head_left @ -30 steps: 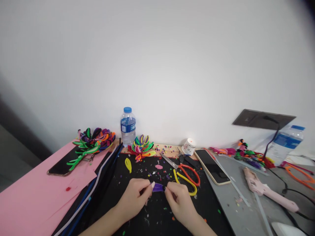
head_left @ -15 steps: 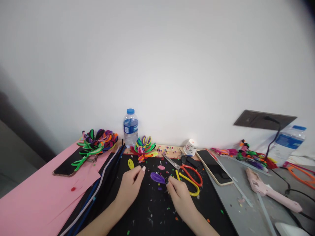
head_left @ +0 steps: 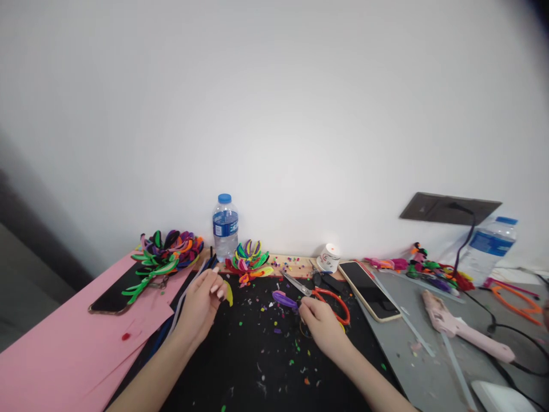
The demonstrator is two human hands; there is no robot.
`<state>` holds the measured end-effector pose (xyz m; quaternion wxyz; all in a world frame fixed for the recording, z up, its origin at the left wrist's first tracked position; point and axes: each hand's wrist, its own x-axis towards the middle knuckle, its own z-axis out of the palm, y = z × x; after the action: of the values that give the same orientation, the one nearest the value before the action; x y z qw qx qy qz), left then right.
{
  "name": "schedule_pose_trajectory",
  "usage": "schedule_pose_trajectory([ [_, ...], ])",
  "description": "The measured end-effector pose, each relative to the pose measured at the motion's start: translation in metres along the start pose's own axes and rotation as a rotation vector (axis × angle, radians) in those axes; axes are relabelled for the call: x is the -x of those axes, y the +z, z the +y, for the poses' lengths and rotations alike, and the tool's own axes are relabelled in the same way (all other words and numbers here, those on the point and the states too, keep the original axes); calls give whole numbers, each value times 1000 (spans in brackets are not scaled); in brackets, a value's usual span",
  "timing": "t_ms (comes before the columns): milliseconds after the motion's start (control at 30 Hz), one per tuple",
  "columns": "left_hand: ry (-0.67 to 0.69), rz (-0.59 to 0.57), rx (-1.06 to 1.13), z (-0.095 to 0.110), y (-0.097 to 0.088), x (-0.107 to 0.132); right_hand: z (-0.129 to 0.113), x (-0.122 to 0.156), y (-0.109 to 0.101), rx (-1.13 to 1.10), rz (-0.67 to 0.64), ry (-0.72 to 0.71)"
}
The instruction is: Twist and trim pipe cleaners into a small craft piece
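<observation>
My right hand pinches a purple pipe-cleaner petal by its near end, low over the black mat. It lies just in front of the orange-and-yellow-handled scissors. My left hand reaches left, fingers curled over the bundle of long pipe cleaners at the mat's left edge. Whether it grips one is unclear. A yellow petal lies right beside its fingertips.
Pink paper with a dark phone and a colourful pipe-cleaner flower lies left. A water bottle, a smaller flower, a tape roll, a second phone, a pink glue gun and another bottle stand behind and right.
My left hand let go of the purple petal and moved left to the pipe-cleaner bundle. My right hand carried the petal forward, towards the scissors.
</observation>
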<state>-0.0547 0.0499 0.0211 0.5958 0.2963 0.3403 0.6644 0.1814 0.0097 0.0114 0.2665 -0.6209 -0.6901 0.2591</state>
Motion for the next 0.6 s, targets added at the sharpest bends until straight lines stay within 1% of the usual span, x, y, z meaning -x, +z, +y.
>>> schedule_pose_trajectory([
  [67,16,-2,34,9,0,-2,6,0,-7,3,9,18],
  [167,83,35,21,24,-3,-7,16,-1,-19,44,21,44],
  [267,228,123,-63,42,-11,-12,24,-1,-33,98,42,90],
  [333,317,148,-166,54,-18,-15,24,-1,-40,103,46,106],
  [400,313,141,-383,66,-26,-16,19,-1,-40,78,18,79],
  [433,300,144,-549,71,-29,-17,14,-2,-37,65,0,56],
  [467,261,112,-738,75,-33,-18,8,-3,-32,40,-33,25],
  [533,191,-15,-1105,78,-39,-20,-5,-9,-16,-11,-144,-29],
  [567,148,-79,-1262,77,-43,-22,-12,-14,-6,-10,-191,-31],
  [600,126,-97,-1399,75,-46,-24,-19,-19,3,5,-227,-34],
])
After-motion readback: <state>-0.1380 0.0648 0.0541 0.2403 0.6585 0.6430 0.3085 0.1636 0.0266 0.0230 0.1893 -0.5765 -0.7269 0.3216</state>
